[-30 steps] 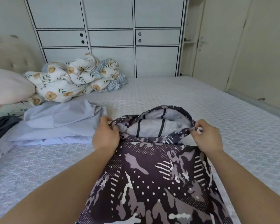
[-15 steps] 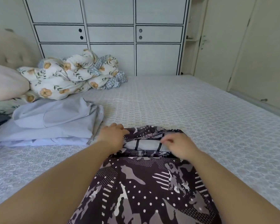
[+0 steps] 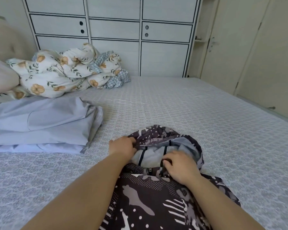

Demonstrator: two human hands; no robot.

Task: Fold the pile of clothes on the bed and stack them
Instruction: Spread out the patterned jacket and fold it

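likely snag – the hood bunches crooked under the fold, since both hands hold only its rim. left hand [image 3: 123, 146] pinches the edge, right hand [image 3: 178, 165] curls on the grey lining. patterned jacket [image 3: 150, 196] – dark, dotted, zipped – lies on the bed [image 3: 206, 113] right of the folded lilac garment [image 3: 40, 123].

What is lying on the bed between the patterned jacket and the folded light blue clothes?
Nothing: in the head view only bare bed sheet separates the patterned jacket from the folded light blue clothes.
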